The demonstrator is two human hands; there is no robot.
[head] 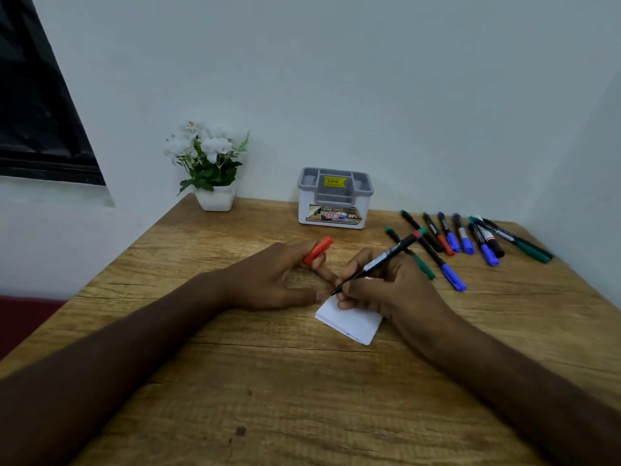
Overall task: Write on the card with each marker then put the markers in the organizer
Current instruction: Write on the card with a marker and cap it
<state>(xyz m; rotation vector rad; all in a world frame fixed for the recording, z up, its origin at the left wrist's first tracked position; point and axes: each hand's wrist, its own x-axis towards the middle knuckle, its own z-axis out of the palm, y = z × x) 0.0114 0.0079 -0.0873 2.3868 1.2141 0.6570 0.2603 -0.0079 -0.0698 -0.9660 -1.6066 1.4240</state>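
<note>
— How is the marker [379, 260] held?
— It is pinched by the right hand [386, 284], tip on the white card [353, 322].
— And the left hand [268, 277]?
— The red cap [317, 250] is gripped (organizer [335, 198] stands behind).

Wooden worktop [268, 381], white flowers in a white pot [210, 166] at its far left corner, dark window [37, 112] left of the pot, pale wall [369, 79] behind the pot
</note>
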